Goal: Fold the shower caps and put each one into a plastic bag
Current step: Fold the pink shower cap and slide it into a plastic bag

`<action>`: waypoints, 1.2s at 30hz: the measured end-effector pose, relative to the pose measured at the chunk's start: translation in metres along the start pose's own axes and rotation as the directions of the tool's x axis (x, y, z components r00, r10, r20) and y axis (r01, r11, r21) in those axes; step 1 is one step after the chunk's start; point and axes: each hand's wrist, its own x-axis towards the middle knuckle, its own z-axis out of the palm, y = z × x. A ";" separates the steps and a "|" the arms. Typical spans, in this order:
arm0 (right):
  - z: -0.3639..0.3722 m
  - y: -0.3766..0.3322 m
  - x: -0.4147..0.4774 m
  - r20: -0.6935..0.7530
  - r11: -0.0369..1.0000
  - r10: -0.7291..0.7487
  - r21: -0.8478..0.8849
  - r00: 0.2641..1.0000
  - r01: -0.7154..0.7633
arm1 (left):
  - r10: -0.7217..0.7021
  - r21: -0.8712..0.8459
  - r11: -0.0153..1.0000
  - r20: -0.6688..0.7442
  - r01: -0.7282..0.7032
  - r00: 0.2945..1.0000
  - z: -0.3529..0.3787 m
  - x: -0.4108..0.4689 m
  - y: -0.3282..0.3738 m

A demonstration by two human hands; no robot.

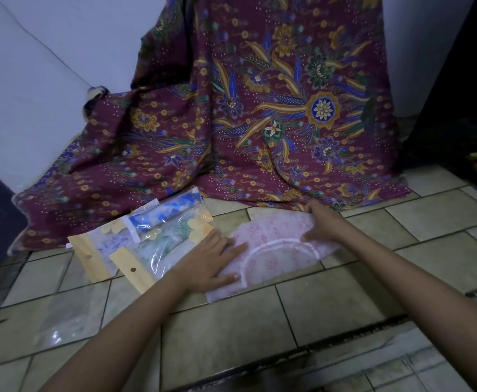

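A pink patterned shower cap [277,250] lies folded flat on the tiled floor, its white elastic rim curving across the middle. My left hand [212,261] presses flat on the cap's left end with straight fingers. My right hand [320,224] rests on the cap's right end, fingers spread over the plastic. To the left lie three bagged caps with yellow header cards: a blue one [164,213], a green one [161,244] and a pale purple one [104,247]. An empty clear plastic bag [62,321] lies on the floor at the lower left.
A maroon batik cloth [245,123] hangs down the wall and spreads over the floor behind the caps. A dark piece of furniture [457,94] stands at the right. A dark floor grate [344,332] runs along the tiles near me.
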 end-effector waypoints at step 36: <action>0.052 0.045 -0.065 -0.042 0.650 -0.755 -0.180 0.654 0.738 | 0.219 0.165 0.973 -0.443 -0.161 0.869 0.015 0.039 0.084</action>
